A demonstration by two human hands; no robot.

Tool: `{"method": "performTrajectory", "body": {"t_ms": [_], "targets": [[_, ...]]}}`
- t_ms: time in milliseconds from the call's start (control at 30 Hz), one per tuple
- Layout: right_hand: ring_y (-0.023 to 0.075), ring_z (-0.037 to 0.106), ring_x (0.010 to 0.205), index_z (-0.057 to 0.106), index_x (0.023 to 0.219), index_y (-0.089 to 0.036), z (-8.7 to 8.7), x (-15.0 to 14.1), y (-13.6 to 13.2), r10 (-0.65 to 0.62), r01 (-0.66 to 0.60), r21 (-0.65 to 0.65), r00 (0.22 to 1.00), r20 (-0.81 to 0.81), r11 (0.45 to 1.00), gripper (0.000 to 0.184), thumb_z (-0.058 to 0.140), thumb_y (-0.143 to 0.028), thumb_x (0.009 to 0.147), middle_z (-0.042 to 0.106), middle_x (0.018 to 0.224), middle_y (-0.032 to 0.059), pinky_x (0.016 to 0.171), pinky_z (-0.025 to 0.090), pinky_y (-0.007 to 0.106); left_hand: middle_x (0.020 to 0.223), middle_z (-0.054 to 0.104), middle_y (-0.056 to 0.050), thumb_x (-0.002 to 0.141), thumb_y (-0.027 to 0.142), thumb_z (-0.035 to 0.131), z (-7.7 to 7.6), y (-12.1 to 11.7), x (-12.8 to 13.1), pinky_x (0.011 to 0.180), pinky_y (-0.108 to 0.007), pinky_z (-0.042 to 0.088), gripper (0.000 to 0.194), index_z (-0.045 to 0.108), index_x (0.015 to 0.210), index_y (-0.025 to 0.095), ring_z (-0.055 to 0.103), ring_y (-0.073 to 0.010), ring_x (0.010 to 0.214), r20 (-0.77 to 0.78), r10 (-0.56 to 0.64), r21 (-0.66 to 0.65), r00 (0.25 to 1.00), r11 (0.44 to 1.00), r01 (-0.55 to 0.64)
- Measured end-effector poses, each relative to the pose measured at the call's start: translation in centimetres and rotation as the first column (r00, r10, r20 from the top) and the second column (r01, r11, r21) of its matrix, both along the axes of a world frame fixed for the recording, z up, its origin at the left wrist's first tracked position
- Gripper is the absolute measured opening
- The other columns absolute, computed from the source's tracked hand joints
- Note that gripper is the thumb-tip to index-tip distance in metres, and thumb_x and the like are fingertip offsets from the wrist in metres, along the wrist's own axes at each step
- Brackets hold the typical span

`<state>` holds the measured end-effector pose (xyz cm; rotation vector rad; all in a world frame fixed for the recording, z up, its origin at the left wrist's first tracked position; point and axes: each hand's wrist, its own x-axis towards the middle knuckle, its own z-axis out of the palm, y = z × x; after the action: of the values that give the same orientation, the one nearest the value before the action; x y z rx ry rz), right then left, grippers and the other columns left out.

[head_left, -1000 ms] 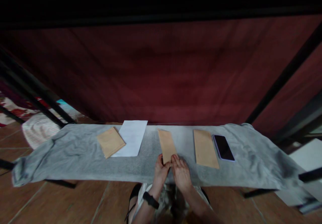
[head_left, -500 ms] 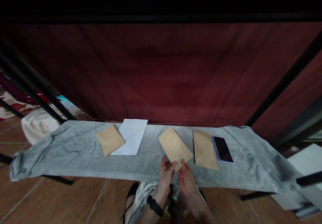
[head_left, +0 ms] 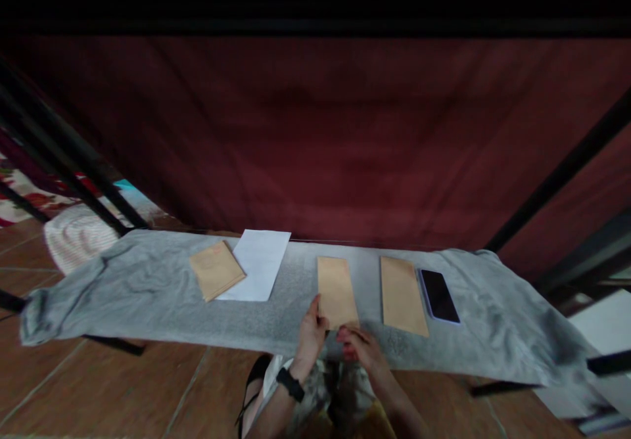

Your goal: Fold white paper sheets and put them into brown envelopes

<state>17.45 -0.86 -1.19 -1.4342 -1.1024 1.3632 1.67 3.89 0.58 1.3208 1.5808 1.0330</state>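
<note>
A brown paper envelope [head_left: 338, 292] lies nearly straight in front of me on the grey cloth. My left hand [head_left: 312, 329] grips its lower left edge, the thumb along the side. At its lower right corner is my right hand [head_left: 359, 345], fingers bent and slightly blurred; whether they pinch the paper I cannot make out. The pointed flap is out of sight at the bottom edge. To the right lies a second brown envelope [head_left: 403, 296], flat. On the left, a small pile of brown envelopes [head_left: 215, 271] overlaps a white sheet of paper [head_left: 261, 263].
A phone [head_left: 440, 296] lies at the right of the envelopes. The grey cloth [head_left: 162, 288] covers a long low surface with dark metal bars [head_left: 562, 169] at its ends. Behind it hangs a dark red curtain [head_left: 335, 143]. A striped white bundle [head_left: 76, 236] is at the far left.
The envelope in my hands has turned from a slant to nearly upright, and its flap no longer shows. My left hand has moved to its left side; my right hand has come off the flap.
</note>
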Motion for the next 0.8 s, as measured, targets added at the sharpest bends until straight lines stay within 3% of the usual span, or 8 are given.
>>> {"method": "performTrajectory", "body": {"t_ms": [67, 133, 233, 333, 467, 533, 633, 800], "targets": [[0.0289, 0.073, 0.101, 0.076, 0.110, -0.022, -0.2, 0.8, 0.1, -0.014, -0.051, 0.235, 0.964, 0.266, 0.971, 0.042, 0.046, -0.049, 0.098, 0.077, 0.112, 0.0125, 0.091, 0.058, 0.047, 0.103, 0.073, -0.008, 0.079, 0.013, 0.054, -0.4, -0.2, -0.5, 0.088, -0.035, 0.056, 0.060, 0.058, 0.138, 0.018, 0.070, -0.0214, 0.092, -0.170, 0.012, 0.038, 0.985, 0.999, -0.005], [0.0271, 0.063, 0.126, 0.069, 0.129, -0.022, -0.2, 1.5, 0.0, -0.048, -0.220, 0.441, 0.853, 0.519, 0.870, 0.042, 0.041, -0.038, 0.103, 0.069, 0.134, 0.0110, 0.111, 0.047, 0.050, 0.116, 0.070, -0.012, 0.080, 0.011, 0.050, -0.7, -0.8, -0.7, 0.093, -0.038, 0.056, 0.057, 0.061, 0.135, 0.017, 0.070, -0.0241, 0.100, -0.314, -0.002, 0.075, 0.949, 0.997, 0.027], [0.0244, 0.050, 0.141, 0.053, 0.148, -0.024, -0.3, 2.1, -0.2, -0.082, -0.495, 0.461, 0.611, 0.787, 0.736, 0.045, 0.043, -0.031, 0.104, 0.053, 0.153, 0.0065, 0.122, 0.034, 0.051, 0.127, 0.066, -0.014, 0.087, 0.009, 0.041, -1.1, -1.7, -0.6, 0.100, -0.041, 0.053, 0.055, 0.059, 0.139, 0.017, 0.068, -0.0259, 0.110, -0.530, -0.021, 0.136, 0.848, 0.985, 0.109], [0.0230, 0.048, 0.143, 0.045, 0.154, -0.025, -0.9, 2.0, -0.5, -0.171, -0.547, 0.436, 0.468, 0.867, 0.715, 0.050, 0.046, -0.032, 0.104, 0.047, 0.157, 0.0052, 0.124, 0.030, 0.048, 0.140, 0.061, -0.014, 0.097, 0.017, 0.037, -1.5, -1.4, 0.0, 0.110, -0.047, 0.047, 0.049, 0.054, 0.143, 0.019, 0.057, -0.0281, 0.130, -0.702, -0.019, 0.184, 0.712, 0.961, 0.207], [0.0226, 0.048, 0.142, 0.046, 0.153, -0.024, -1.9, 1.7, -0.5, -0.238, -0.540, 0.455, 0.423, 0.874, 0.708, 0.050, 0.046, -0.034, 0.105, 0.051, 0.154, 0.0057, 0.125, 0.026, 0.046, 0.159, 0.044, -0.014, 0.105, 0.038, 0.036, -2.3, 1.6, 1.5, 0.120, -0.050, 0.036, 0.052, 0.046, 0.151, 0.016, 0.036, -0.0288, 0.150, -0.801, -0.140, 0.150, 0.583, 0.894, 0.421], [0.0229, 0.050, 0.141, 0.047, 0.152, -0.023, -2.1, 1.6, -0.5, -0.261, -0.544, 0.467, 0.414, 0.872, 0.698, 0.049, 0.045, -0.035, 0.105, 0.055, 0.151, 0.0066, 0.125, 0.026, 0.046, 0.163, 0.039, -0.013, 0.106, 0.041, 0.032, -2.7, 3.7, 2.3, 0.124, -0.052, 0.029, 0.055, 0.043, 0.153, 0.016, 0.031, -0.0282, 0.153, -0.829, -0.187, 0.109, 0.527, 0.870, 0.481], [0.0219, 0.050, 0.141, 0.044, 0.154, -0.023, -1.7, 1.6, -0.6, -0.280, -0.546, 0.469, 0.396, 0.875, 0.694, 0.051, 0.046, -0.034, 0.105, 0.056, 0.150, 0.0059, 0.125, 0.026, 0.045, 0.165, 0.035, -0.011, 0.106, 0.043, 0.028, -2.8, 6.8, 3.3, 0.126, -0.054, 0.022, 0.058, 0.036, 0.157, 0.016, 0.027, -0.0272, 0.155, -0.853, -0.222, 0.056, 0.472, 0.861, 0.505], [0.0204, 0.046, 0.144, 0.038, 0.157, -0.023, -1.0, 1.5, -0.9, -0.343, -0.540, 0.503, 0.375, 0.861, 0.675, 0.054, 0.048, -0.029, 0.104, 0.054, 0.153, 0.0056, 0.126, 0.025, 0.043, 0.165, 0.034, -0.009, 0.106, 0.046, 0.023, -2.6, 11.2, 4.3, 0.127, -0.055, 0.015, 0.062, 0.031, 0.160, 0.018, 0.021, -0.0250, 0.156, -0.864, -0.236, 0.021, 0.445, 0.866, 0.499]]}}
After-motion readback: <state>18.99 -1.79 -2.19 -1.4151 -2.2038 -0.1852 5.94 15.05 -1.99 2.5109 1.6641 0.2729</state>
